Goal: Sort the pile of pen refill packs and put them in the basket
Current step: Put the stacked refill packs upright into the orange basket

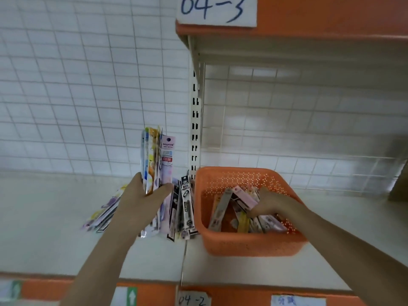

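My left hand (143, 195) grips a bunch of colourful pen refill packs (157, 157) that stand upright above the shelf. Under and around it lies the loose pile of packs (183, 208), some leaning against the basket's left wall, others fanned out flat to the left (103, 214). The orange perforated basket (249, 245) sits on the shelf to the right and holds several packs (234, 208). My right hand (268, 203) is inside the basket, fingers curled on the packs there.
The white shelf board (44, 228) runs left and right, with an orange front edge bearing labels (192, 300). A slotted upright post (195, 120) stands behind the pile. An orange upper shelf (309, 18) overhangs the basket. A brown object (399, 184) sits at far right.
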A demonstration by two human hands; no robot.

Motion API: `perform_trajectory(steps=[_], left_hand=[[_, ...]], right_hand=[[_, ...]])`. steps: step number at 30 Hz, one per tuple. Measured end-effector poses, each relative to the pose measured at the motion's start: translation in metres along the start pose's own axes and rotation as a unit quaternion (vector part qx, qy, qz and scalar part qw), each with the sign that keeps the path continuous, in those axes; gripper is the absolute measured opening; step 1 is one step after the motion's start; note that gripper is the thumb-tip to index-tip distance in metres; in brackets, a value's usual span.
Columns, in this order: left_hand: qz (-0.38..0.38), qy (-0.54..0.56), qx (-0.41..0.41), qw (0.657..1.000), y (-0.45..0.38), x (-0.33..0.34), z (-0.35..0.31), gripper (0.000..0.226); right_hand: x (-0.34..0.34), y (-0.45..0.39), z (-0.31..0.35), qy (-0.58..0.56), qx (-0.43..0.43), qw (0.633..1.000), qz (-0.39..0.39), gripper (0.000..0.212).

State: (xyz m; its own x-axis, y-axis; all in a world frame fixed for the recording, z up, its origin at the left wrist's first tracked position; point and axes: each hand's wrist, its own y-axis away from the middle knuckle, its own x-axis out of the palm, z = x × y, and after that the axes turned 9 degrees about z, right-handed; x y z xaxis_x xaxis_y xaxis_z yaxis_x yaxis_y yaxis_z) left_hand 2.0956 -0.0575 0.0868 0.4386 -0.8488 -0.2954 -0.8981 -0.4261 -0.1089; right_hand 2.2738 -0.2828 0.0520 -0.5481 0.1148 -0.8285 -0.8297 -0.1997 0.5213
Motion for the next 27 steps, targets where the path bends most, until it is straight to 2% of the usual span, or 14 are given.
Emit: perform_trajectory(steps=[5,11,15,17,20,21,24,27], left_hand=[[0.003,-0.019,0.0,1.0,0.001,0.01,-0.008,0.02],[0.023,-0.038,0.011,0.999,-0.001,0.033,-0.018,0.018],[0.031,-0.067,0.011,0.997,-0.003,0.041,-0.02,0.018],[0.036,-0.081,0.006,0.996,-0.005,0.043,-0.022,0.018],[0.054,-0.104,-0.008,0.993,-0.012,0.046,-0.027,0.02],[0.065,-0.11,-0.014,0.992,-0.015,0.048,-0.029,0.02],[0.117,-0.135,-0.032,0.983,-0.027,0.059,-0.032,0.023],[0.169,-0.175,-0.057,0.968,-0.041,0.078,-0.031,0.034]], right_hand=[[0.006,-0.001,-0.004,0.024,-0.008,0.999,0.022,0.113],[0.01,-0.007,-0.005,0.015,0.002,1.0,0.013,0.1],[0.011,-0.012,-0.011,0.024,0.006,0.999,-0.032,0.094],[0.012,-0.015,-0.014,0.039,-0.004,0.997,-0.063,0.081],[0.008,-0.017,-0.016,0.073,-0.021,0.994,-0.082,0.038],[0.007,-0.016,-0.017,0.081,-0.031,0.993,-0.08,0.03],[0.005,-0.009,-0.02,0.082,-0.044,0.989,-0.113,0.052],[0.002,-0.006,-0.028,0.045,-0.049,0.98,-0.189,0.046]])
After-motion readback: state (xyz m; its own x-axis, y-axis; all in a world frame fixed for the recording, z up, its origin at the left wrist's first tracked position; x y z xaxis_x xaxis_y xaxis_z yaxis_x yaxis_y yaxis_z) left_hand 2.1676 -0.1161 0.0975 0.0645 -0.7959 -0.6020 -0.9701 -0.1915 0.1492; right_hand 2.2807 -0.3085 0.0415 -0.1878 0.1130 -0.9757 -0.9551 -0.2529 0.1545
